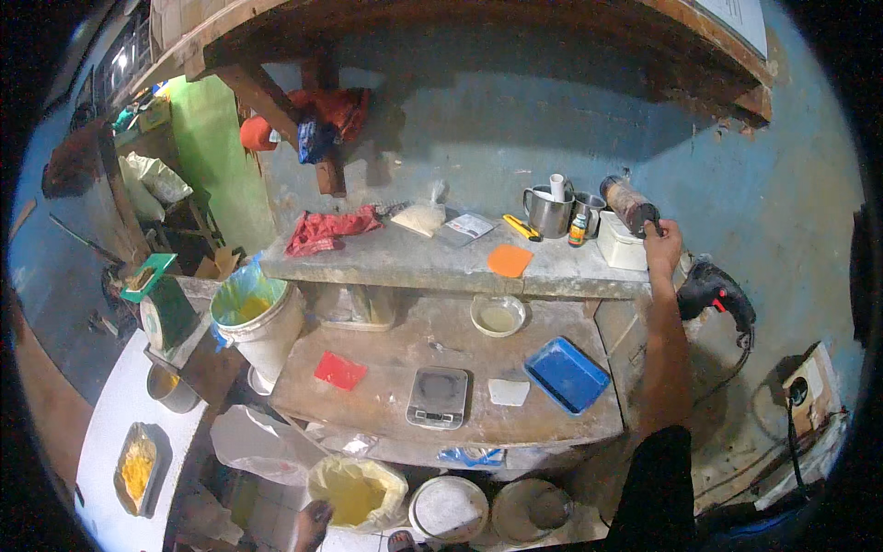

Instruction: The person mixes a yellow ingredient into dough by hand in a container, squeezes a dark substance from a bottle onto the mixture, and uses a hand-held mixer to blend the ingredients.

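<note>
My right hand (663, 243) reaches to the back shelf and grips a cylindrical container (624, 200) by its dark end. The container is tilted, with a brownish body. Just below it stands a white lidded plastic tub (619, 241). Left of these are a small bottle (577, 230) with a blue-and-white cap and a steel mug (550, 212) with a white tube in it. My left hand (315, 522) hangs low and in shadow at the bottom, beside a bucket lined with a plastic bag (397, 507); its fingers are not clear.
Below the shelf, the worktop bears a digital scale (437, 397), a blue tray (567, 375), a white bowl (498, 316) and a red card (341, 370). A power drill (717, 293) is at right. A bag-lined white bucket (259, 331) and a green dial scale (164, 314) stand left.
</note>
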### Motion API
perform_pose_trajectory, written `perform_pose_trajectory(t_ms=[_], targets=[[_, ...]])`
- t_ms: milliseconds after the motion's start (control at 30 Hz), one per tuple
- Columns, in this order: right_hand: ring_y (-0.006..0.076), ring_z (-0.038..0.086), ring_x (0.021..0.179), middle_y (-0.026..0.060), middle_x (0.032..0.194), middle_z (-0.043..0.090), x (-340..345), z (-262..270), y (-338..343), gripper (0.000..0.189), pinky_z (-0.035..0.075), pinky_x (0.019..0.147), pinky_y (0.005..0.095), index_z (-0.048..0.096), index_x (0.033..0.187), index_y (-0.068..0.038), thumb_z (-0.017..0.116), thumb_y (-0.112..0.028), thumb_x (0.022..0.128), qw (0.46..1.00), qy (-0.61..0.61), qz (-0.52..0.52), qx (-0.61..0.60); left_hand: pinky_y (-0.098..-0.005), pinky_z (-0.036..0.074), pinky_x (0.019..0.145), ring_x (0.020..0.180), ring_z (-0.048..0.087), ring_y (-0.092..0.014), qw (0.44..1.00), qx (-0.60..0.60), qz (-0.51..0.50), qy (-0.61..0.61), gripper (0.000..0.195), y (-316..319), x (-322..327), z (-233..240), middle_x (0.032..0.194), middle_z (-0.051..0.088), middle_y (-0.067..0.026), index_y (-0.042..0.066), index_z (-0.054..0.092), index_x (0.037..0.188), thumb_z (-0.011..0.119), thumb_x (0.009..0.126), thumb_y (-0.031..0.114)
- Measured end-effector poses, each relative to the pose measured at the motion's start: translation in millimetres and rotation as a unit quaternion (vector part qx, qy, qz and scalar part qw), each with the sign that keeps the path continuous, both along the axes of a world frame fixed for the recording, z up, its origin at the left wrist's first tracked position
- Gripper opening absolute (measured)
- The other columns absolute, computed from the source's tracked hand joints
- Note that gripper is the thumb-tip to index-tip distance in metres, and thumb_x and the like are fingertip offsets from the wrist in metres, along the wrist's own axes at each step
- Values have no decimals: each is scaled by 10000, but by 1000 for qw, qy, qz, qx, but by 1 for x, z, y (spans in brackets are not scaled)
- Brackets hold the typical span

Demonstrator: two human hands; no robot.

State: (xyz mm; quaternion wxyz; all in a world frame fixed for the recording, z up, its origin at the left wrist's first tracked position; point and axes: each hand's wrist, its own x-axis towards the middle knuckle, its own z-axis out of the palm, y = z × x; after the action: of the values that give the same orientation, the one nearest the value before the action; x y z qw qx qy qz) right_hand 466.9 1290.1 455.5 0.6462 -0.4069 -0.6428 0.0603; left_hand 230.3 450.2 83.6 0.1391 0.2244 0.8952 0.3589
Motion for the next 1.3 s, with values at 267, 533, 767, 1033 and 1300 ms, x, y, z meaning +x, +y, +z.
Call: perform_pose_trajectory(t_ms=[267, 533, 767, 1033, 1300], targets=[[189, 650, 894, 109, 1031, 678, 64, -18, -98, 351, 511, 831, 344, 638, 1087, 29, 788, -193, 860, 970, 154, 190, -13, -343, 453, 1042, 1197, 590, -181, 854, 323, -274, -303, 486, 289, 66, 160, 1303, 650, -133, -8, 572, 1363, 654, 1003, 308], [176, 668, 883, 96, 1070, 622, 25, -60, -371, 231, 555, 756, 294, 574, 1108, -4, 699, -2, 914, 884, 84, 398, -229, -556, 334, 1157, 1463, 332, -389, 655, 528, -259, -474, 901, 309, 71, 249, 1588, 353, -160, 71, 243, 1561, 627, 932, 590], [146, 560, 1082, 67, 1190, 554, -112, -172, -572, 337, 465, 965, 304, 591, 1095, -28, 774, 57, 826, 644, 77, 709, -276, -482, 357, 1127, 1303, 510, -248, 666, 674, -3, -319, 728, 90, 16, 215, 1353, 566, -35, 144, 465, 1401, 712, 877, 585], [141, 679, 773, 119, 928, 711, -211, -235, -854, 363, 587, 674, 302, 608, 1236, 67, 672, -196, 995, 411, -116, 810, -402, -385, 463, 1014, 1116, 579, -160, 585, 755, 275, -110, 488, -225, 13, 170, 1173, 573, -9, 110, 484, 1306, 751, 925, 256], [130, 649, 648, 46, 747, 645, -275, -245, -1050, 324, 564, 611, 281, 657, 912, 16, 652, -293, 1009, 205, -271, 857, -389, -473, 483, 1031, 1171, 574, -214, 545, 742, 389, 27, 487, -409, 35, 151, 1205, 569, -16, 139, 487, 1331, 740, 936, 268]])
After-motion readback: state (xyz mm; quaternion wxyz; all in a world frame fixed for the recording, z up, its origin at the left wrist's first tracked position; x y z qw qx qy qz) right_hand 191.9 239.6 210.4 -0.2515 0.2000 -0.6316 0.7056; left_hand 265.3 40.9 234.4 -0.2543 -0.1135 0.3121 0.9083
